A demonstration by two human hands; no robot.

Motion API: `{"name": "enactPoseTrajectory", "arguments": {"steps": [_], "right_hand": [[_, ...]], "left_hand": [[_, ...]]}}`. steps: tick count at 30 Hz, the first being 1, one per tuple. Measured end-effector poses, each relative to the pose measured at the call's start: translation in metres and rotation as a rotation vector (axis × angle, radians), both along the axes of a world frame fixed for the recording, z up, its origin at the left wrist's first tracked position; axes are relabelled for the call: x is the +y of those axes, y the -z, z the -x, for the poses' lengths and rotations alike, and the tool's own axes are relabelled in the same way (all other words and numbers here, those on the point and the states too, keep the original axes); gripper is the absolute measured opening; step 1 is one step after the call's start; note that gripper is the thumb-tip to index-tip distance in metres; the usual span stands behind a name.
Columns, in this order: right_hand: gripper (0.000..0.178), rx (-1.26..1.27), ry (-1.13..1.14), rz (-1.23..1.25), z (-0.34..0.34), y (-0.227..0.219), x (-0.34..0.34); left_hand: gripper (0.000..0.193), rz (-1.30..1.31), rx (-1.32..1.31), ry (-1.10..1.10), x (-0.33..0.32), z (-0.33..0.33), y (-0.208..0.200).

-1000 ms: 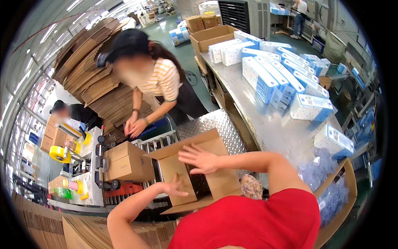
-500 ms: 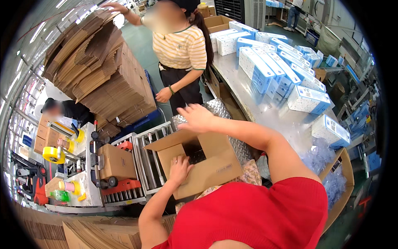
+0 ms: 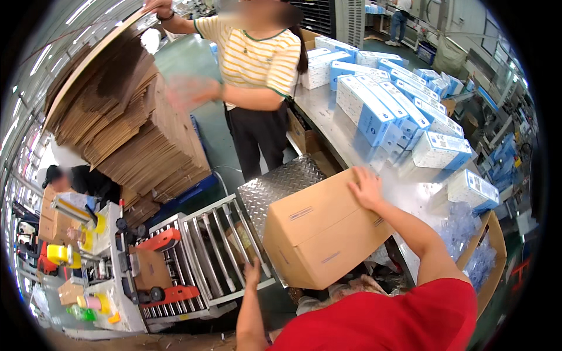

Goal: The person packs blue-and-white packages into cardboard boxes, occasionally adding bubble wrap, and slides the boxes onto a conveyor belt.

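A brown cardboard box (image 3: 319, 234) stands tilted in front of me, between the metal plate and the worktable. Its outer faces are toward me and its opening is hidden. My right hand (image 3: 369, 188) grips the box at its upper right edge, fingers spread over the corner. Lower down on the left, my left hand (image 3: 252, 274) is held apart from the box with its fingers extended, by the end of the roller conveyor (image 3: 219, 248). Nothing shows in it.
Blue-and-white boxes (image 3: 374, 111) crowd the metal worktable (image 3: 328, 114) on the right. A co-worker (image 3: 257, 70) stands by a tall stack of flattened cartons (image 3: 152, 128). On the left, another carton (image 3: 151, 269) sits in the taping machine (image 3: 170, 295). The diamond-plate surface (image 3: 281, 181) adjoins the rollers.
The cardboard box has turned, and its opening no longer shows. My left hand has come off it toward the rollers; my right hand is now on its edge. The co-worker has raised a cardboard sheet.
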State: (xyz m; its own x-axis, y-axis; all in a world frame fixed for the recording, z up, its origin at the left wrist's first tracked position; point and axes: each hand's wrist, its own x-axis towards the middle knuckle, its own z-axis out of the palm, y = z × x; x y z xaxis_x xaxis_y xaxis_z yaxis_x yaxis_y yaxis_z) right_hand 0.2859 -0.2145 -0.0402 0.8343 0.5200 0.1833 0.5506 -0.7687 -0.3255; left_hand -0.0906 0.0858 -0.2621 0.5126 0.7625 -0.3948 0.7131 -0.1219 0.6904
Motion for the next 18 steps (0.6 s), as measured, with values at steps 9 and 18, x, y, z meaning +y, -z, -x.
{"name": "enactPoseTrajectory", "arguments": {"steps": [9, 18], "right_hand": [[0.065, 0.438, 0.245, -0.128, -0.036, 0.021, -0.036], [0.052, 1.506, 0.311, -1.028, 0.050, 0.016, -0.020]], "left_hand": [[0.030, 0.712, -0.360, -0.103, 0.007, 0.070, -0.034], [0.055, 0.343, -0.716, 0.259, -0.031, 0.024, -0.399]]}}
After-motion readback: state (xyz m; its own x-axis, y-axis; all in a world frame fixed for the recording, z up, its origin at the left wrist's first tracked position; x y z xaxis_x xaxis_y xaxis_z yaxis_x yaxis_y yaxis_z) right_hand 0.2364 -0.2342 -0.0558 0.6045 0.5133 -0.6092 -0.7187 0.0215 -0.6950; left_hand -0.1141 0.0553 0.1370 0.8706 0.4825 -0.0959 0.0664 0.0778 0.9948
